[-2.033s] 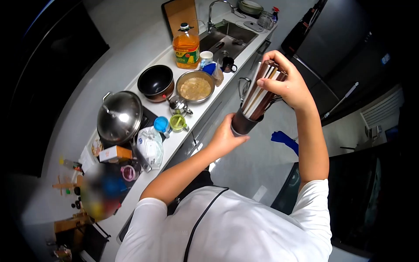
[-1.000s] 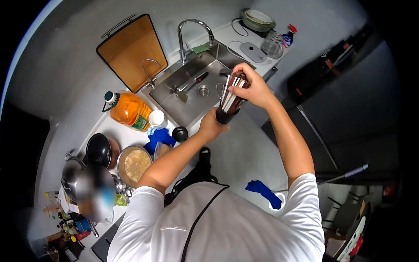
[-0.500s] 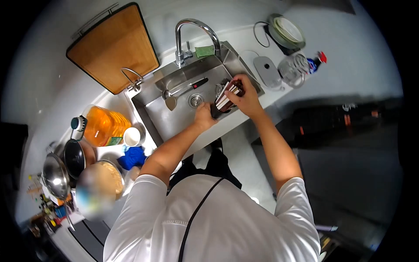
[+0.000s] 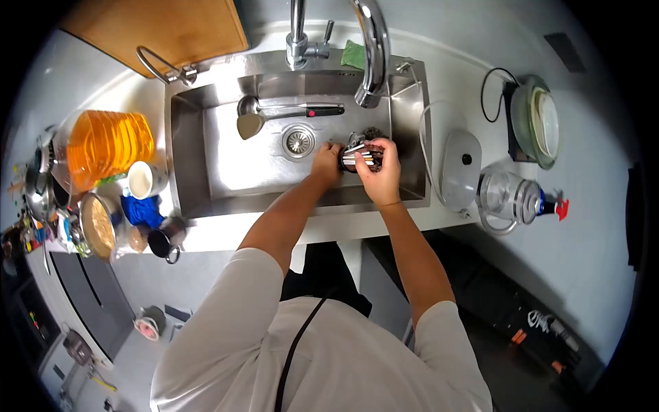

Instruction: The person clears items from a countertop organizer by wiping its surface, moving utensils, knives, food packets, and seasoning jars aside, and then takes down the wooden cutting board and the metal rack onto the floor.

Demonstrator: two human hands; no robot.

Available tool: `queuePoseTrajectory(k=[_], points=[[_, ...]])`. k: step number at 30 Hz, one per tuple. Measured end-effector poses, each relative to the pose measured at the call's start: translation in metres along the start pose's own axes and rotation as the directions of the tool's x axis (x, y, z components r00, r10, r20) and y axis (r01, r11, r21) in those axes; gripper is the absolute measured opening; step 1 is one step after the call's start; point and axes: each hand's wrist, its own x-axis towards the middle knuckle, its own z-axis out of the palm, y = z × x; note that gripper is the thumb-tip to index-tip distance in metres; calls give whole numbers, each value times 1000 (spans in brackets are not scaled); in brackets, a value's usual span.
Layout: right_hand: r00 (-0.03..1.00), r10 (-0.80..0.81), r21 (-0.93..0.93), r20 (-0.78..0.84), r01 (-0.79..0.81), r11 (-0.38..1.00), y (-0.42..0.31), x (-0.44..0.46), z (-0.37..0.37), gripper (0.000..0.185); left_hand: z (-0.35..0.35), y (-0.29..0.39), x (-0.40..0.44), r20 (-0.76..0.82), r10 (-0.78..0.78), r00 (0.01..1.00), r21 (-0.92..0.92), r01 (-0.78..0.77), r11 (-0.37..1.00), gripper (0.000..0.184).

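Over the right part of the steel sink (image 4: pixel 187 137), my right hand (image 4: pixel 382 177) grips a bundle of chopsticks (image 4: pixel 360 158), dark brown with white ends. My left hand (image 4: pixel 328 165) is closed round the side of a dark holder (image 4: pixel 341 160) at the bundle's left end; most of this holder is hidden. Just beyond the hands lie a shiny metal piece (image 4: pixel 355 139) and a dark, rough clump (image 4: pixel 373 132), neither clear enough to name. A spatula (image 4: pixel 250 126) and a ladle (image 4: pixel 248 105) rest on the sink floor, left of the drain (image 4: pixel 298 141).
The faucet (image 4: pixel 374 62) arches over the sink, beside a green sponge (image 4: pixel 353 54). On the left stand an oil bottle (image 4: pixel 110 147), a white cup (image 4: pixel 145 180), a blue cloth (image 4: pixel 142 211) and a dark mug (image 4: pixel 167 237). A glass jug (image 4: pixel 504 198) stands right.
My view has turned and come closer to the sink. The chopsticks, tilted along the holder before, now show their white ends lower between my hands. Both hands keep their grip.
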Motion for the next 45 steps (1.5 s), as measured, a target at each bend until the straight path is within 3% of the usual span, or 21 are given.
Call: queuePoseTrajectory(k=[3,6,9,11,15,18,22,28,31,33,34,36,37,40,45], points=[[995,-89,-2,36,89,996,28,1,3,39,18,-10,13,-41,69,997,5,-69,998,59],[982,-166,-51,92,171,984,34,-1,3,39,33,-26,24,65,83,994,-158,-72,985,50],[968,-227,-47,103,233,971,42,2,4,41,-3,-12,17,218,-53,974,-42,63,997,47],[960,-247,-39,133,254,966,37,5,0,46,-15,-21,11,207,-16,978,-114,40,993,56],[970,-40,-37,240,50,998,27,4,-10,70,-58,5,-2,167,-15,986,-235,55,970,62],[953,-28,-107,303,63,992,22,8,-14,96,-72,24,-9,148,2,989,-283,40,958,62],[949,5,-147,316,44,988,17,7,-19,111,-86,42,-10,149,4,989,-245,33,969,62],[946,-10,-157,324,64,986,-4,4,-28,114,-101,57,-25,140,11,990,-230,22,973,62],[954,-96,-208,282,159,965,-12,0,-37,111,-118,54,-44,95,4,996,-172,12,985,58],[951,-167,-212,258,225,951,-19,-6,-46,100,-139,55,-74,51,32,998,-121,-26,992,54],[956,-182,-223,231,234,946,-22,-11,-49,95,-166,71,-93,116,-61,991,-143,77,987,47],[957,-207,-249,205,256,934,-39,-23,-56,92,-195,63,-135,194,-38,980,-235,84,968,43],[958,-196,-259,209,248,934,-51,-31,-58,90,-201,51,-161,86,47,995,-257,-24,966,40],[941,-253,-305,226,315,898,-88,-61,-49,85,-283,66,-243,203,-14,979,-327,81,942,42],[851,-330,-231,409,446,865,-157,-120,20,73,-355,3,-386,24,-68,997,-430,72,900,48]])
